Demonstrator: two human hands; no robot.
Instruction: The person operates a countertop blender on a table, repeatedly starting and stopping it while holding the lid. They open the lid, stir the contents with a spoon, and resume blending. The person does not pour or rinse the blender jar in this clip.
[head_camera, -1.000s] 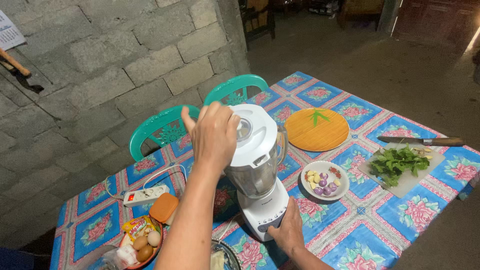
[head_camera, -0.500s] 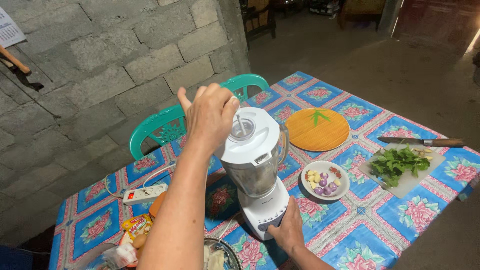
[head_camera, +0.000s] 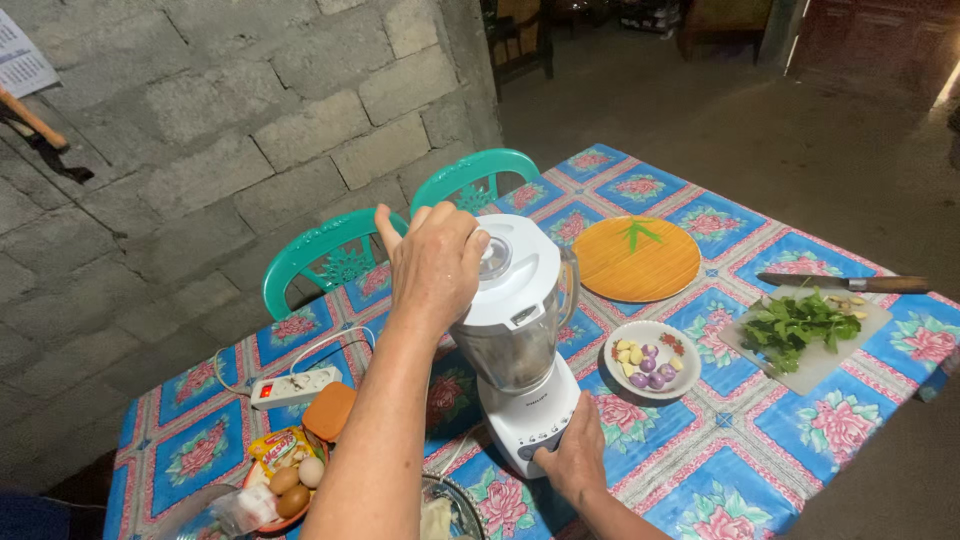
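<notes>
The blender (head_camera: 520, 345) stands near the front middle of the table (head_camera: 760, 440), which is covered with a blue floral cloth. The left hand (head_camera: 435, 265) lies palm down on the white lid (head_camera: 520, 275), fingers curled over its rim and pressing it onto the jar. The right hand (head_camera: 575, 455) is closed around the front of the white base, thumb near the control buttons; whether a button is pressed cannot be told. The jar holds a pale, cloudy mass.

To the right of the blender sits a small bowl (head_camera: 650, 358) of garlic cloves and small purple onions. Beyond it lie a round bamboo mat (head_camera: 635, 260), a cutting board (head_camera: 810, 340) with green leaves and a knife (head_camera: 845, 283). To the left are a power strip (head_camera: 295, 385), an orange lid (head_camera: 328, 410) and a plate of eggs (head_camera: 290, 480). 2 green plastic chairs (head_camera: 340, 255) stand against the block wall.

Judgement: the step in hand appears to be running or pulsing the blender with the lid held down. A further move would call for steady downward pressure from the left hand and a firm hold on the base.
</notes>
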